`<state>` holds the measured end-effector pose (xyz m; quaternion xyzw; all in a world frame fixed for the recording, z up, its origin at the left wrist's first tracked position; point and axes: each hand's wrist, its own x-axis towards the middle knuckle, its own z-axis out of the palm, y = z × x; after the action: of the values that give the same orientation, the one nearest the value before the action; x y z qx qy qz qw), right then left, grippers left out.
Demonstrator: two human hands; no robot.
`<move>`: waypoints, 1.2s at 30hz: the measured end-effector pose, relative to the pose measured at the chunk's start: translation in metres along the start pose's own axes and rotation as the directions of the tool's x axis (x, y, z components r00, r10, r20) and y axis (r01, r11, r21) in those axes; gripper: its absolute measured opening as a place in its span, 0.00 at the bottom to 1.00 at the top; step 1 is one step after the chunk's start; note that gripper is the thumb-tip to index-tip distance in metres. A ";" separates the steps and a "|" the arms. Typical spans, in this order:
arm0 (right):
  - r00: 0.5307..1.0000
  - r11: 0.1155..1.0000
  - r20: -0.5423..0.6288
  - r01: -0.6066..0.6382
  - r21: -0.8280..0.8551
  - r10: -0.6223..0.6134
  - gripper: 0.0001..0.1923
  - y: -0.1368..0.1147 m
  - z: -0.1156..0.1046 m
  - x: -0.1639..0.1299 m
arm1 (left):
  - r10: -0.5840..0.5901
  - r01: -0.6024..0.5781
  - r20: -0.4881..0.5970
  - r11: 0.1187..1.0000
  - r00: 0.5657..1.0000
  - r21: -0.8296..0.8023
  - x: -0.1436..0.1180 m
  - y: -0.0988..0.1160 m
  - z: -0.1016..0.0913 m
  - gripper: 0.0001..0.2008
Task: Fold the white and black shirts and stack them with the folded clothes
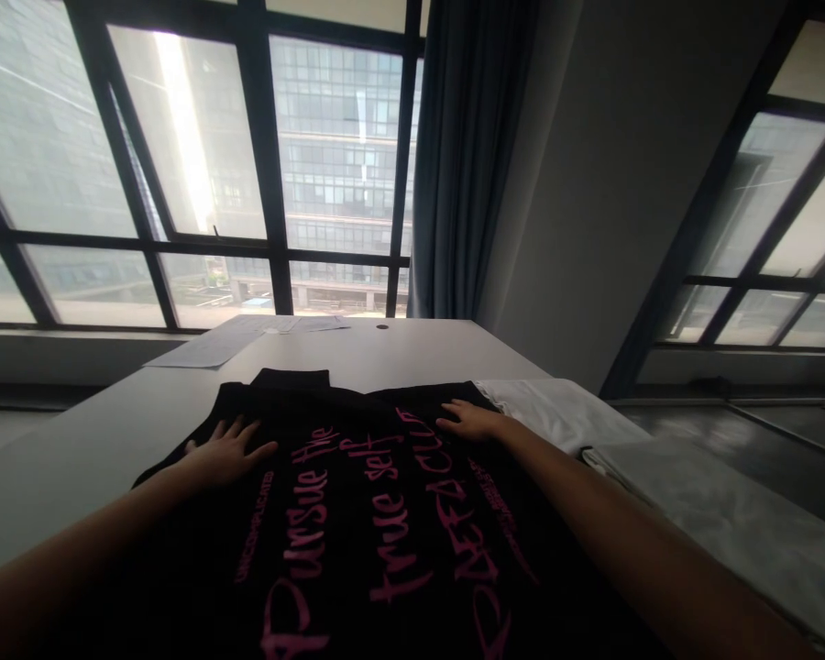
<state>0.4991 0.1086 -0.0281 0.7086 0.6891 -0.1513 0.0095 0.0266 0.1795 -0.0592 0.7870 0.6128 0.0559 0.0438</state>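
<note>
A black T-shirt [344,532] with pink handwritten lettering lies spread over the white table [412,353], its print running away from me. On its far left part rests my left hand [228,451], fingers spread and flat on the cloth. My right hand [473,422] lies on the far right part of the shirt, near its edge, with the fingers stretched out and nothing gripped. A short black flap of the cloth sticks out at the far left edge. The near part of the shirt runs out of view at the bottom.
Folded white cloth [543,403] lies right of the shirt, and another pale cloth [721,495] is nearer on the right. Paper sheets [213,344] lie at the table's far left. Beyond stand windows [336,147], a blue curtain [460,165] and a wall column [584,183].
</note>
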 end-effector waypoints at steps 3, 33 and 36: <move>0.997 0.997 0.017 -0.081 -0.004 0.081 0.51 0.004 0.002 0.012 | -0.040 0.041 0.091 0.999 0.995 -0.002 0.011 -0.018 0.002 0.47; 0.974 0.979 -0.179 0.159 0.126 -0.135 0.15 -0.003 0.004 -0.183 | 0.374 -0.268 0.217 0.878 0.902 -0.397 -0.164 -0.041 -0.089 0.15; 0.985 0.899 0.059 0.121 0.421 -0.160 0.25 0.012 -0.001 -0.215 | 0.387 -0.191 0.374 0.865 0.843 -0.463 -0.195 -0.047 -0.092 0.13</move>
<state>0.5101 -0.1014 0.0196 0.6350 0.6891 -0.3275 -0.1208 -0.0785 0.0019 0.0182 0.8359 0.4308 0.0027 0.3401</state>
